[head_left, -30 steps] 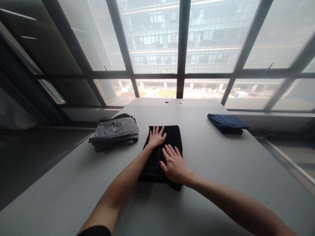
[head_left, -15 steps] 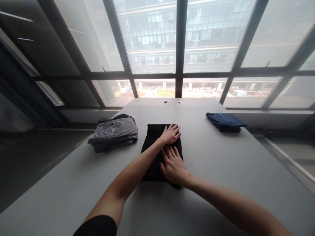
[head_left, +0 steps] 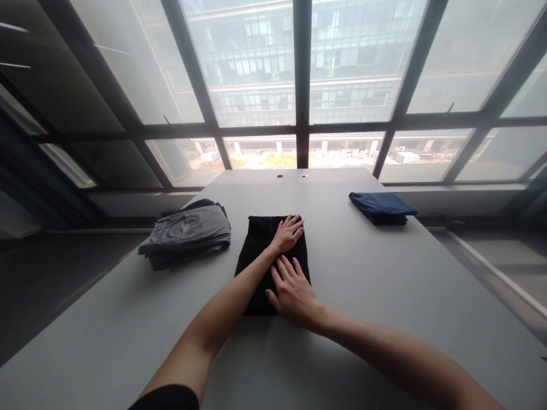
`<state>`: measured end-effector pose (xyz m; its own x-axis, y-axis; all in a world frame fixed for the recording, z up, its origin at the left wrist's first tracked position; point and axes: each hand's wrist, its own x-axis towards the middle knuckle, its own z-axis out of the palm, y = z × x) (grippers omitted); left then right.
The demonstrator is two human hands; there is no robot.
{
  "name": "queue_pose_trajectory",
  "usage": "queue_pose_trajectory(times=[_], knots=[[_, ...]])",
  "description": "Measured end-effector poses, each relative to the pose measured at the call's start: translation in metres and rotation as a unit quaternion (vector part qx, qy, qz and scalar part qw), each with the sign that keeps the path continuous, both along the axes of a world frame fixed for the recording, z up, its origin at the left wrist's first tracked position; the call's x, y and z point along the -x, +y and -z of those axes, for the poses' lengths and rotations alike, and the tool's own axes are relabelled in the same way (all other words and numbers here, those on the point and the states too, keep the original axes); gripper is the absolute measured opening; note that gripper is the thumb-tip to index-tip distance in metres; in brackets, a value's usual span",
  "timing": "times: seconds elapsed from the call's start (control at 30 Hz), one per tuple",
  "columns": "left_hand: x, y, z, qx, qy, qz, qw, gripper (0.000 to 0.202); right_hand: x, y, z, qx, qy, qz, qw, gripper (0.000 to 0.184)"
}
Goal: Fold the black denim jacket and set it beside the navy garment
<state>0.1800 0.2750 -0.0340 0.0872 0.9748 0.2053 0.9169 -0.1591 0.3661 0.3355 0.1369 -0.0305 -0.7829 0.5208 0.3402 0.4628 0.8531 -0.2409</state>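
A black folded garment, its exact kind not clear, lies flat in the middle of the white table. My left hand rests on its far right part, fingers spread. Nearer to me, my right hand lies flat on the garment's right side, its fingers stretched out and the fingertips close to my left wrist. Both palms face down and neither hand grips the cloth. My left forearm crosses over the garment's near left part and hides some of it.
Left of the garment sits a stack of folded grey and dark clothes. Folded navy cloth lies toward the table's far right edge. The white table reaches to large windows. Two small round holes are near its far edge.
The whole view has shifted slightly, moving things leftward. A dark flap that stuck out at the garment's near right corner no longer shows. Both hands stay flat on the garment.
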Motion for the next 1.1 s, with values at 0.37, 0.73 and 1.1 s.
queue_pose_trajectory(times=[0.37, 0.73, 1.1], knots=[[0.0, 0.002, 0.002, 0.011, 0.014, -0.004, 1.0, 0.065, -0.004, -0.005, -0.002, 0.004, -0.019, -0.015, 1.0, 0.085], [0.047, 0.004, -0.012, -0.11, 0.014, -0.065, 0.992, 0.042, -0.011, -0.002, -0.006, 0.004, -0.043, -0.063, 0.997, 0.096], [0.129, 0.009, -0.025, 0.095, 0.074, -0.11, 0.987, 0.06, -0.025, 0.004, -0.004, 0.013, -0.04, -0.087, 0.995, 0.092]])
